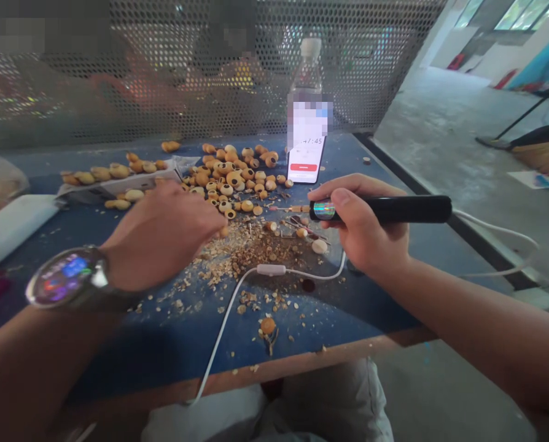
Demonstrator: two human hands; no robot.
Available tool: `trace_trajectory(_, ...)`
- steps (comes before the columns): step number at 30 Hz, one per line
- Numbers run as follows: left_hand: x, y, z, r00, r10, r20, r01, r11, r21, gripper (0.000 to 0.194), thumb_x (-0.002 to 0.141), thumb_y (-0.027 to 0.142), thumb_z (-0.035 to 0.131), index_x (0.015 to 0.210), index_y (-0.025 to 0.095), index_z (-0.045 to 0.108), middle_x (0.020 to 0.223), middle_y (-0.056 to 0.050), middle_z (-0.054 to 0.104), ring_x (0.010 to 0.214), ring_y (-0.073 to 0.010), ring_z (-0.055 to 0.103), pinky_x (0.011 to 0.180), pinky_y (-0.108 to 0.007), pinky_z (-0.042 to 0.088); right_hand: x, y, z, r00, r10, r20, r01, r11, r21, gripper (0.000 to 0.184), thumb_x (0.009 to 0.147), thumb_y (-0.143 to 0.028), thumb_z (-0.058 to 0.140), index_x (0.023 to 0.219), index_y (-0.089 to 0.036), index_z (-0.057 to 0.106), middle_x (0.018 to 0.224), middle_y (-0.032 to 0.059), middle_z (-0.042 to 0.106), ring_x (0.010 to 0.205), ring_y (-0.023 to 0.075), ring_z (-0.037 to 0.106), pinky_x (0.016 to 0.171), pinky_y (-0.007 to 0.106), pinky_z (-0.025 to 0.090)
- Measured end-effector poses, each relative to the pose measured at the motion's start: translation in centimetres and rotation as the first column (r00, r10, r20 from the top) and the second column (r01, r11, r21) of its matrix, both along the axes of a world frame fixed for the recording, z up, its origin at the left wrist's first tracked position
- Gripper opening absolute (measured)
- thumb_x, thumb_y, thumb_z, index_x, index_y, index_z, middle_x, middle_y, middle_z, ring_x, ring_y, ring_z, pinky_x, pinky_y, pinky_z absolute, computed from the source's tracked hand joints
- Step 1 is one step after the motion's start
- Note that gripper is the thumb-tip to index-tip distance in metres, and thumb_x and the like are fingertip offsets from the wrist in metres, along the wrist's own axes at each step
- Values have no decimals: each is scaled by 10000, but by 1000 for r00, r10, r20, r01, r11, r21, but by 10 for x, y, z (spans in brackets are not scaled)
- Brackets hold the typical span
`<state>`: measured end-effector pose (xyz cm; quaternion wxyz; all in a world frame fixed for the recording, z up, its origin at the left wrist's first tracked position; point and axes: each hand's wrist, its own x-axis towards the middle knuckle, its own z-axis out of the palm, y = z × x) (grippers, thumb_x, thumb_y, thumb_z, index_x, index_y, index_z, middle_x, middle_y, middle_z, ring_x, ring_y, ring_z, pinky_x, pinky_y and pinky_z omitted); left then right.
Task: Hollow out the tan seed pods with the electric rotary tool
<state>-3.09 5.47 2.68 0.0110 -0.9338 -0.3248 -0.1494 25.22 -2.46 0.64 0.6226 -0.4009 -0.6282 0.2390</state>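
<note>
My right hand (362,230) is wrapped round a black pen-shaped electric tool (394,209), whose tip points left over a heap of shavings (251,248). A white cable (228,316) trails from the tool across the blue table (348,307) and over the front edge. My left hand (164,233), with a watch (65,276) on the wrist, hovers over the table with fingers curled; a small tan nut piece (223,232) shows at its fingertips. Beyond lies a pile of drilled tan nuts (231,175).
A phone (306,156) leans against a water bottle (309,67) at the back. A perforated metal screen (210,67) closes the far side, with people behind it. A grey tray (118,186) holds nuts at left, beside a white cloth (11,224). Bare floor lies right.
</note>
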Motion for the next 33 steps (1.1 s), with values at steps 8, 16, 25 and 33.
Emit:
trace_trajectory(8, 8, -4, -9, 933, 42, 358, -36, 999, -21, 249, 984, 323, 666, 1223, 294, 728, 1194, -42, 787, 1100, -243, 738, 973, -396, 578, 0, 1, -2, 1000, 13, -3, -13, 1000, 11, 237, 986, -461, 659, 914, -280, 794, 717, -2, 695, 579, 129, 589, 493, 278, 448)
trace_trajectory(16, 28, -21, -18, 721, 207, 662, 256, 807, -532, 152, 959, 223, 714, 1110, 236, 703, 1063, -48, 806, 969, -231, 816, 896, -333, 688, -1, -7, 2, 991, -52, 127, 26, 980, 196, 226, 967, -434, 647, 882, -309, 814, 816, 21, 785, 717, 187, 701, 655, 345, 577)
trace_trajectory(25, 29, -25, -21, 708, 105, 699, 364, 794, -487, 138, 966, 185, 696, 1084, 235, 646, 1255, -61, 752, 976, -210, 807, 902, -369, 707, -5, -10, 5, 989, 50, 137, -91, 947, 309, 158, 926, -291, 654, 920, -298, 811, 765, 13, 766, 627, 166, 665, 613, 344, 569)
trace_trajectory(33, 32, -29, -19, 730, 120, 673, 335, 795, -505, 113, 961, 188, 679, 1054, 245, 647, 1254, -67, 763, 1164, -253, 754, 921, -391, 706, -3, -15, 13, 950, 46, 309, -159, 922, 353, 173, 886, -242, 659, 958, -314, 799, 770, -1, 776, 593, 159, 648, 548, 324, 556)
